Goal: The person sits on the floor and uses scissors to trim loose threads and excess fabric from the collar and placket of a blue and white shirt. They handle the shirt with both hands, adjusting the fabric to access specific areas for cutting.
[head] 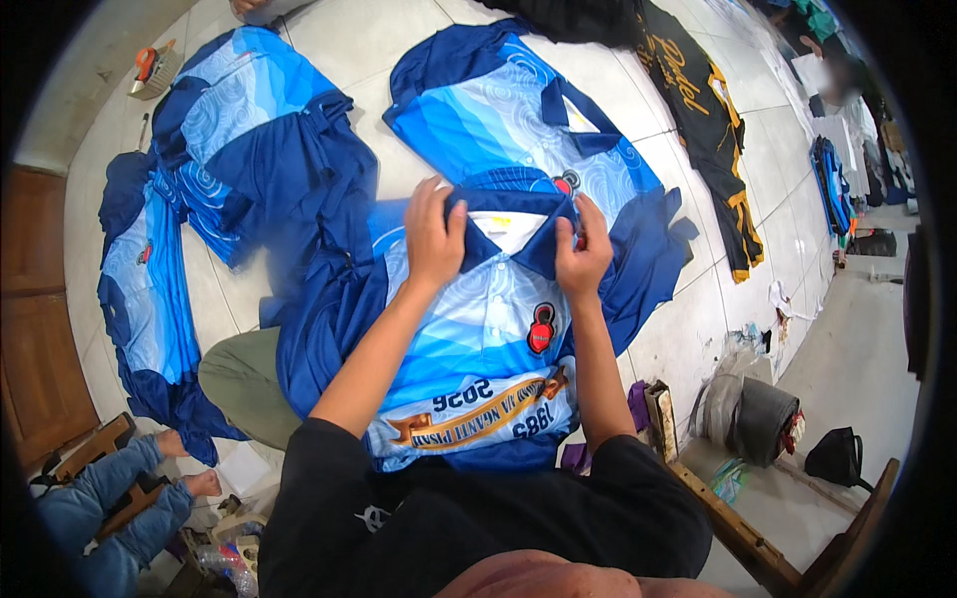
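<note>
A blue and white patterned polo shirt (pixel 448 336) lies across my lap, its navy collar (pixel 516 202) towards the top and a red and black badge on the chest. My left hand (pixel 436 235) holds the left side of the collar, fingers over its folded edge. On the collar's other side, my right hand (pixel 585 247) grips the collar point between thumb and fingers. Just beyond, another matching shirt (pixel 478 112) is spread on the floor, partly under the one I hold. More such shirts (pixel 262 97) lie in a loose heap at the upper left.
A black and gold garment (pixel 695 112) stretches along the tiled floor at right. A basket with orange-handled scissors (pixel 153 71) is at upper left. Another person's bare feet (pixel 200 484) show at lower left. Grey fabric rolls (pixel 755 418) and a wooden frame (pixel 733 531) lie at lower right.
</note>
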`<state>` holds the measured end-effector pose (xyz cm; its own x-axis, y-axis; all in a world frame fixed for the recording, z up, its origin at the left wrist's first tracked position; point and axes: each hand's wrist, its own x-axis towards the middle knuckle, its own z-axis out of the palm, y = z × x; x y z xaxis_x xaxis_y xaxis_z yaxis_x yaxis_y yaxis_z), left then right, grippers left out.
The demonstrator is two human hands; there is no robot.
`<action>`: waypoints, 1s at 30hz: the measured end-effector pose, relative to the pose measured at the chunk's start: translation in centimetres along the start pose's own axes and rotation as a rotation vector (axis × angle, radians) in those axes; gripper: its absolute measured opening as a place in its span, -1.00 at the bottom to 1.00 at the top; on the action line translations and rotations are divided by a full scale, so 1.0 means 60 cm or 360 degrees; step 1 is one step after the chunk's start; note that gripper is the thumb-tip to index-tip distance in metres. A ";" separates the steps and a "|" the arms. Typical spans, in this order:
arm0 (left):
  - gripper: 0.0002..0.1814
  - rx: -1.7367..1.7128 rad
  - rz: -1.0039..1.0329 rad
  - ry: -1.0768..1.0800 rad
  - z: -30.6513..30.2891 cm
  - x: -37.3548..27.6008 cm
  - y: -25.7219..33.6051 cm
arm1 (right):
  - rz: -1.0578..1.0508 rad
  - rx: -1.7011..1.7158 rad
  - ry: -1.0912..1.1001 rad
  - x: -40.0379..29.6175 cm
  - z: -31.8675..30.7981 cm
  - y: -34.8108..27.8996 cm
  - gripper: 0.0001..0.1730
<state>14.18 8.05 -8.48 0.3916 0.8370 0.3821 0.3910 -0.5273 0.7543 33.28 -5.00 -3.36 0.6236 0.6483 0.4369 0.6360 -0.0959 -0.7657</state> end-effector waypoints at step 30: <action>-0.85 -0.0522 -0.0225 -0.1971 -0.412 -0.205 0.068 | 0.0641 -0.0006 -0.2082 -0.166 -0.270 -0.105 -0.76</action>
<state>-9.65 -0.80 3.09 0.9405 0.0967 -0.3258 0.3397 -0.2374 0.9101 30.43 -23.11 4.75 -0.1152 0.8092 -0.5762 0.5170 -0.4464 -0.7304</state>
